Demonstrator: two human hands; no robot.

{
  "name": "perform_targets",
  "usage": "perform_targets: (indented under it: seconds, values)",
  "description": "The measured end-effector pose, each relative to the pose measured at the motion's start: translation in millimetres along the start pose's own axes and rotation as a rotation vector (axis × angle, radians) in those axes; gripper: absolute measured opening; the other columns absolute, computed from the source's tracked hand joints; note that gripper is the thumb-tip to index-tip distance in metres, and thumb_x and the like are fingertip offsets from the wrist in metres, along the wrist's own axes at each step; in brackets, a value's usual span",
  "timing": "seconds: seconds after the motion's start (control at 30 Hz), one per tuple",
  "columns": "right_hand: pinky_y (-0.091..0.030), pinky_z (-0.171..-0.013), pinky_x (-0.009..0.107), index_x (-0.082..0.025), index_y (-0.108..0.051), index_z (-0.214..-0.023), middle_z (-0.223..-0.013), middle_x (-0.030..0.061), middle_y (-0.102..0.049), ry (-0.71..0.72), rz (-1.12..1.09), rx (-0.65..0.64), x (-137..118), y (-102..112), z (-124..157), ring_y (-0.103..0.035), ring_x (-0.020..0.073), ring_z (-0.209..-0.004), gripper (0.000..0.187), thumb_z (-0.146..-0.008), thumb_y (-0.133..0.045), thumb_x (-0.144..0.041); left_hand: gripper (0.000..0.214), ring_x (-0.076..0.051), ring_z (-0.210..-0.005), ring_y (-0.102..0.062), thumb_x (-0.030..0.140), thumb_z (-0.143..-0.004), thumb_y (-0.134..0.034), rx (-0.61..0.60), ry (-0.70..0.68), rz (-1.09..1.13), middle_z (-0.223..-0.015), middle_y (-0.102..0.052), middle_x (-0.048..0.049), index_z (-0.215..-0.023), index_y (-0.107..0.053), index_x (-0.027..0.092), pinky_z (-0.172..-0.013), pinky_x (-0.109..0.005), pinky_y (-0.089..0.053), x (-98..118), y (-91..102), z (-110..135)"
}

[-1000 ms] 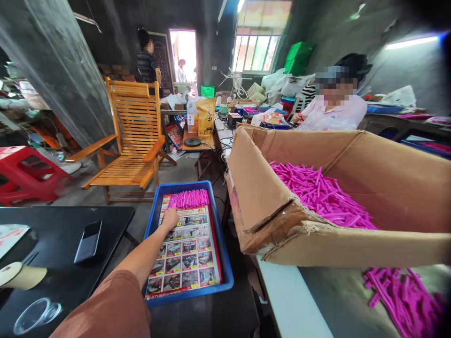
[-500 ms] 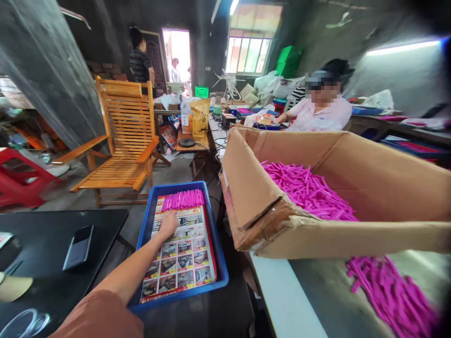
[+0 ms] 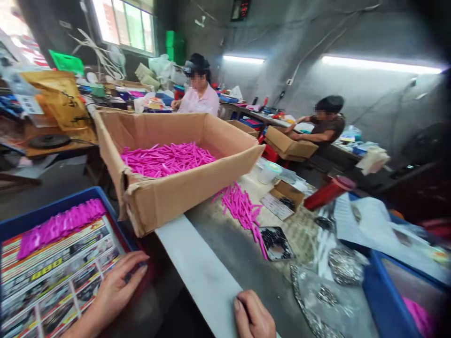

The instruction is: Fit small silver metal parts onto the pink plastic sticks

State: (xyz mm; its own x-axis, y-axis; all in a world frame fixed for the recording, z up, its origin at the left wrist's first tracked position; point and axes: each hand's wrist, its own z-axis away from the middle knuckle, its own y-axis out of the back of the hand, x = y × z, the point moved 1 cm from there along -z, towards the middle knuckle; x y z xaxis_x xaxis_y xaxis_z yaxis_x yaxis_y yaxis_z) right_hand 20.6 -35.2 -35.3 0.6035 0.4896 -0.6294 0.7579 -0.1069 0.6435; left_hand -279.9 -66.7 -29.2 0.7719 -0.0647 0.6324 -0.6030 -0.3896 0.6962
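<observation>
My left hand (image 3: 121,281) is over the right side of a blue tray (image 3: 82,193), its fingers loosely bent and a gap between them and the thumb. I see nothing in it. The tray is lined with a printed flyer (image 3: 49,272), and slim magenta strips (image 3: 61,224) lie side by side in a row along its far end. My right hand (image 3: 254,314) rests by the white edge of the worktable (image 3: 200,277) with its fingers curled in; anything inside is hidden. Ahead of it, a loose heap of magenta strips (image 3: 239,206) lies near a small dark dish (image 3: 276,243) of black bits.
A large cardboard box (image 3: 183,197) of magenta strips stands between the tray and the heap. To the right lie a small carton (image 3: 285,199), a red cylinder (image 3: 329,192), plastic bags of metal parts (image 3: 327,295) and a blue bin (image 3: 384,291). Two people sit working farther back.
The view has swung right. My left hand has moved from beside the strip row to the tray's right side. My right hand has come into view at the worktable's edge.
</observation>
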Motion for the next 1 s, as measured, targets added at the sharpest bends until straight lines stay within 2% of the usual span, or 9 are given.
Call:
perform_targets:
  seconds: [0.17,0.23,0.33,0.47,0.63,0.8,1.0]
  values:
    - [-0.033,-0.048,0.023,-0.019,-0.045,-0.067,-0.056,0.0004,-0.046,0.061,0.016,-0.024,-7,7,-8,-0.047,0.0131,-0.052,0.017,-0.081,-0.035,-0.019,0.016,-0.017,-0.081,-0.056,0.02,-0.075,-0.045,-0.185,-0.246,0.126,-0.087,-0.06,-0.0044,-0.088,-0.054,0.02,-0.071,-0.025,-0.044,78,-28.7,-51]
    - [-0.033,-0.048,0.022,-0.019,-0.044,-0.067,-0.056,0.0002,-0.046,0.084,0.024,-0.016,-8,8,-10,-0.047,0.0127,-0.052,0.016,-0.08,-0.035,-0.018,0.016,-0.016,-0.078,-0.055,0.016,-0.075,-0.043,-0.283,-0.333,0.123,-0.083,-0.059,-0.0039,-0.087,-0.054,0.019,-0.069,-0.024,-0.043,100,-47.1,-74]
    - [-0.032,-0.047,0.022,-0.018,-0.044,-0.067,-0.056,0.0002,-0.046,0.092,0.022,0.001,-6,6,-10,-0.047,0.0125,-0.051,0.016,-0.08,-0.035,-0.018,0.019,-0.015,-0.08,-0.053,0.012,-0.073,-0.043,-0.352,-0.43,0.011,-0.083,-0.059,-0.004,-0.088,-0.055,0.017,-0.072,-0.025,-0.041,118,-79.0,-108]
    - [-0.032,-0.048,0.024,-0.018,-0.044,-0.067,-0.057,0.0007,-0.046,0.063,0.01,0.028,-2,1,-5,-0.046,0.0132,-0.052,0.017,-0.08,-0.033,-0.02,0.022,-0.017,-0.083,-0.051,0.009,-0.072,-0.042,-0.376,-0.453,-0.159,-0.084,-0.058,-0.0058,-0.086,-0.057,0.016,-0.076,-0.027,-0.039,127,-115.8,-151]
    - [-0.032,-0.049,0.024,-0.019,-0.044,-0.066,-0.058,0.001,-0.046,0.06,0.01,0.033,1,-1,-5,-0.047,0.0136,-0.053,0.017,-0.08,-0.033,-0.02,0.024,-0.02,-0.084,-0.046,0.009,-0.076,-0.036,-0.368,-0.437,-0.277,-0.084,-0.055,-0.0072,-0.083,-0.057,0.015,-0.076,-0.03,-0.036,132,-141.8,-185]
    - [-0.032,-0.047,0.022,-0.018,-0.044,-0.066,-0.057,0.0006,-0.047,0.103,0.017,0.026,-2,4,-10,-0.048,0.0127,-0.052,0.016,-0.079,-0.034,-0.017,0.021,-0.021,-0.084,-0.043,0.012,-0.077,-0.036,-0.395,-0.445,-0.348,-0.085,-0.052,-0.0072,-0.081,-0.057,0.015,-0.072,-0.03,-0.035,132,-150.7,-195]
    - [-0.034,-0.048,0.022,-0.019,-0.045,-0.065,-0.056,0.0007,-0.047,0.088,-0.002,0.067,-9,9,-13,-0.047,0.0132,-0.052,0.017,-0.079,-0.034,-0.017,0.02,-0.02,-0.085,-0.041,0.016,-0.079,-0.036,-0.44,-0.512,-0.379,-0.086,-0.05,-0.0055,-0.079,-0.056,0.016,-0.069,-0.028,-0.033,131,-144.4,-194]
